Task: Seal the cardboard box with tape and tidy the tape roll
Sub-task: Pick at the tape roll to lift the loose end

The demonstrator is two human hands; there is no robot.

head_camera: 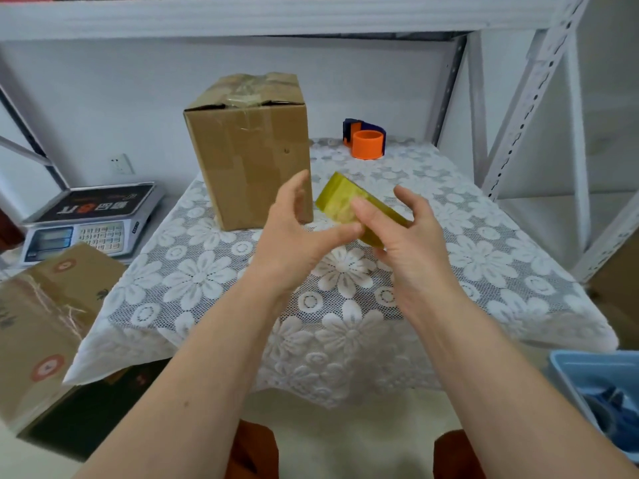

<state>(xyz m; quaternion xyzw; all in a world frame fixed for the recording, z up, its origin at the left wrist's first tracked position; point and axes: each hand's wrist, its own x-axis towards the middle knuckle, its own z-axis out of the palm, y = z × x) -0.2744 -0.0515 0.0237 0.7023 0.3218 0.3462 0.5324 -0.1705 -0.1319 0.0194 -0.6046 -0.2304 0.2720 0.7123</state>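
A tall cardboard box (247, 150) stands upright on the table at the back left, its top flaps closed with clear tape across the seam. A yellowish tape roll (340, 202) is held in the air just right of the box. My right hand (403, 229) grips the roll from the right and below, thumb on its near face. My left hand (297, 229) is beside the roll on the left, with its fingers spread and a fingertip touching the roll's lower edge. An orange and blue tape dispenser (366, 140) sits at the back of the table.
A white lace cloth (345, 305) covers the table. A weighing scale (90, 219) sits to the left, with another taped carton (45, 323) in front of it. A blue bin (594, 385) is at the lower right. White shelf posts (539, 98) rise on the right.
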